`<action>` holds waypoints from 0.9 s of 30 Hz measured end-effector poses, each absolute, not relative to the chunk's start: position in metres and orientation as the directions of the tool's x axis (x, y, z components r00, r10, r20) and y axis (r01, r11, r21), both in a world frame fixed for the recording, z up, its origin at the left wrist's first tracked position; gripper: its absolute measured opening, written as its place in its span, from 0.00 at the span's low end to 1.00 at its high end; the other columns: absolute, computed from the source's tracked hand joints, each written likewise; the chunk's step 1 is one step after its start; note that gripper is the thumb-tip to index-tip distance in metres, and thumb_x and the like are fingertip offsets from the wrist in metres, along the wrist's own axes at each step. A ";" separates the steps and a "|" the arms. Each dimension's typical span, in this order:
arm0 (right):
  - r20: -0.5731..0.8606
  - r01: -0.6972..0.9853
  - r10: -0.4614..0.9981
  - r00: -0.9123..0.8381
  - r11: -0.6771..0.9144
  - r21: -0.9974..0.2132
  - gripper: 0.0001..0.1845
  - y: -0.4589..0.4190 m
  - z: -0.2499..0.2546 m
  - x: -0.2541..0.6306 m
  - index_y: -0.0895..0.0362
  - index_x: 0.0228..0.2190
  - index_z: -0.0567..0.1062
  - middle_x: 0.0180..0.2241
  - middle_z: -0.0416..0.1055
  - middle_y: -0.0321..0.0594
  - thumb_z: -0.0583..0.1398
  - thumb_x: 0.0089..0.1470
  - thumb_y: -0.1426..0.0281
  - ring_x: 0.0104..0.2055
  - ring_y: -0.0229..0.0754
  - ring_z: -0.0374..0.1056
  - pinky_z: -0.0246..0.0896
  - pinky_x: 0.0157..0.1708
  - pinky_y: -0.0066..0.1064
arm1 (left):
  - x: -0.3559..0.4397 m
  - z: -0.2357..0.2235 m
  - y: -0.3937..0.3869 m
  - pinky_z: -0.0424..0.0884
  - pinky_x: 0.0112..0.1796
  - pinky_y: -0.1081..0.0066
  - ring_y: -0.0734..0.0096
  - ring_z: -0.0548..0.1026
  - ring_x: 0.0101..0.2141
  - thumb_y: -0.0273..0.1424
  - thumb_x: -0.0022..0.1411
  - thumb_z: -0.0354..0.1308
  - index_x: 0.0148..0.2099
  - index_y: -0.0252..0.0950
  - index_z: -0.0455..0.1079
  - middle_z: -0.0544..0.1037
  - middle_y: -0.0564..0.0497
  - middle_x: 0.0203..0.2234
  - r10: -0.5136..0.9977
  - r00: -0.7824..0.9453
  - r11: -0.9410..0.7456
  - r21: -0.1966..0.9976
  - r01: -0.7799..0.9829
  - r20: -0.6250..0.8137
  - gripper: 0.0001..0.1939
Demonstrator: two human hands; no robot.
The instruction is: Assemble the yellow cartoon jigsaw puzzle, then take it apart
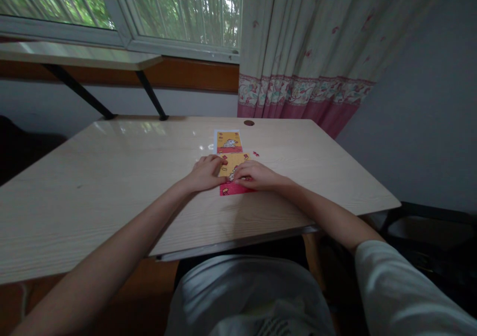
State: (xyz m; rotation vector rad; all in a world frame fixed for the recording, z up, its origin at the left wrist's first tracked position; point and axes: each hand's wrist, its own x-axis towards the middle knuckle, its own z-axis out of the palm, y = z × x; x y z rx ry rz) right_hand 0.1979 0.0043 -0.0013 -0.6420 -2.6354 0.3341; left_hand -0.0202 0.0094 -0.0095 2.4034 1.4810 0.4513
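A yellow and red picture card [233, 176] lies flat on the light wooden table [112, 177] in front of me. My left hand [207, 173] rests on its left edge with fingers curled, fingertips at a small red piece. My right hand [257, 175] lies on the card's right side, fingers pressed down and together. A second card [228, 141], yellow with a white border and a cartoon figure, lies just beyond the hands, untouched. A tiny red scrap [256, 153] sits to the right of the cards.
A round cable hole [249, 123] is near the table's far edge. A floral curtain [309, 52] hangs behind at right, a window [149, 8] and a wall shelf on black brackets [82, 57] at left. Dark objects stand on the floor at right.
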 end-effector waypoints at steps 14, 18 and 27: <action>0.309 0.838 0.884 -0.352 0.444 -0.316 0.15 0.055 -0.014 0.253 0.59 0.38 0.78 0.34 0.74 0.45 0.57 0.55 0.63 0.35 0.40 0.66 0.57 0.37 0.29 | -0.022 -0.011 0.012 0.60 0.49 0.53 0.52 0.65 0.50 0.43 0.54 0.54 0.49 0.38 0.66 0.68 0.43 0.50 0.883 0.448 -0.466 0.367 0.805 0.138 0.22; 0.303 0.830 0.887 -0.347 0.441 -0.341 0.12 0.055 -0.014 0.248 0.58 0.35 0.79 0.34 0.75 0.44 0.59 0.53 0.67 0.35 0.40 0.67 0.57 0.37 0.29 | -0.023 -0.012 0.013 0.60 0.49 0.53 0.53 0.65 0.50 0.43 0.54 0.54 0.49 0.37 0.66 0.68 0.42 0.49 0.881 0.451 -0.471 0.369 0.801 0.146 0.23; 0.246 0.859 0.934 -0.258 0.339 -0.383 0.08 0.054 -0.011 0.243 0.62 0.32 0.76 0.32 0.73 0.46 0.60 0.48 0.71 0.33 0.40 0.65 0.57 0.34 0.29 | -0.021 -0.012 0.012 0.61 0.49 0.52 0.52 0.65 0.50 0.44 0.54 0.54 0.49 0.37 0.66 0.68 0.42 0.50 0.887 0.442 -0.460 0.356 0.813 0.137 0.23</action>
